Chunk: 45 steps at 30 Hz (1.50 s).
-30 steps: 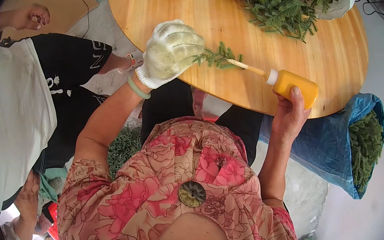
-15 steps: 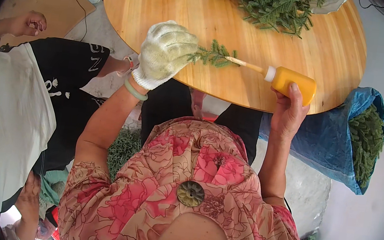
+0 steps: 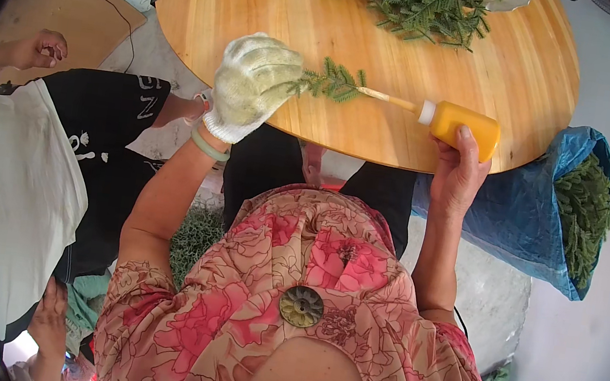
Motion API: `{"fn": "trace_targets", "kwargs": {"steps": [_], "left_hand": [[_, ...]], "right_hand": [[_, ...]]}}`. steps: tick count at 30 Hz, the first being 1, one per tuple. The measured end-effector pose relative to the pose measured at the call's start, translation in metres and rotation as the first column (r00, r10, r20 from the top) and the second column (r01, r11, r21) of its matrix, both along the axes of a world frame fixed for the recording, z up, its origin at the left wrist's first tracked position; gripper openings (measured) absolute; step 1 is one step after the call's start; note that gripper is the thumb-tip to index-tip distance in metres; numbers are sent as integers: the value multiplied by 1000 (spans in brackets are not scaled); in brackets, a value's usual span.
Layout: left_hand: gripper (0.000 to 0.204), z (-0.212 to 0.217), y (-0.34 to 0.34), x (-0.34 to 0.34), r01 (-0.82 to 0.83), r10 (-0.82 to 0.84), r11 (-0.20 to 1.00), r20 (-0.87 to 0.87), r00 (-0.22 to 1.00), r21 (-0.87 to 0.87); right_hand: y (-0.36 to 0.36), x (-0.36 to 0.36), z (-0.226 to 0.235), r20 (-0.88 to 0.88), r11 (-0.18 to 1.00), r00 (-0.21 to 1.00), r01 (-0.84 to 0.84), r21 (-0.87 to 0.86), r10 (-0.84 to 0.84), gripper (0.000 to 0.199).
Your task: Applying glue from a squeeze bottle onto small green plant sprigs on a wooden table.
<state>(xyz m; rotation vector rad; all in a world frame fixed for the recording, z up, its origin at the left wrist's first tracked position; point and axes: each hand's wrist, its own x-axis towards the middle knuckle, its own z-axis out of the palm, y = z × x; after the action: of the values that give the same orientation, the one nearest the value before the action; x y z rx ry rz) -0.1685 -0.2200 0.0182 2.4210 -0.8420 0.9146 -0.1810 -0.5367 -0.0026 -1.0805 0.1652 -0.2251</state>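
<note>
My left hand (image 3: 251,86) wears a pale knit glove and grips a small green leafy sprig (image 3: 331,82) over the round wooden table (image 3: 281,12). My right hand (image 3: 457,171) holds an orange squeeze bottle (image 3: 465,126) with a white collar and a long thin nozzle. The nozzle tip touches the sprig's cut end.
A heap of green sprigs (image 3: 419,3) lies at the table's far side. A blue bag (image 3: 527,210) of the same greenery stands on the floor at right. Another person in white and black clothing (image 3: 17,178) sits close at left, a hand (image 3: 42,48) raised.
Both hands, with sprig and bottle, sit slightly closer to the table's near edge; the nozzle stays at the sprig's end. The person at left shifted a hand a little.
</note>
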Motion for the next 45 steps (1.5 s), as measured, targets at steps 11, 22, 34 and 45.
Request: {"fn": "trace_targets", "kwargs": {"steps": [11, 22, 34, 45], "left_hand": [[24, 2, -2, 0, -30, 30, 1000, -4, 1000, 4], [21, 5, -6, 1, -53, 53, 999, -21, 998, 0], [19, 6, -7, 0, -49, 49, 999, -26, 998, 3], [24, 5, -6, -3, -77, 75, 997, -116, 990, -9]], "right_hand": [[0, 0, 5, -3, 1000, 1000, 10, -8, -10, 32], [-4, -1, 7, -18, 998, 999, 41, -57, -42, 31], [-13, -2, 4, -28, 993, 996, 81, -84, -84, 32], [-21, -3, 4, -5, 988, 994, 105, -115, -106, 26]]}}
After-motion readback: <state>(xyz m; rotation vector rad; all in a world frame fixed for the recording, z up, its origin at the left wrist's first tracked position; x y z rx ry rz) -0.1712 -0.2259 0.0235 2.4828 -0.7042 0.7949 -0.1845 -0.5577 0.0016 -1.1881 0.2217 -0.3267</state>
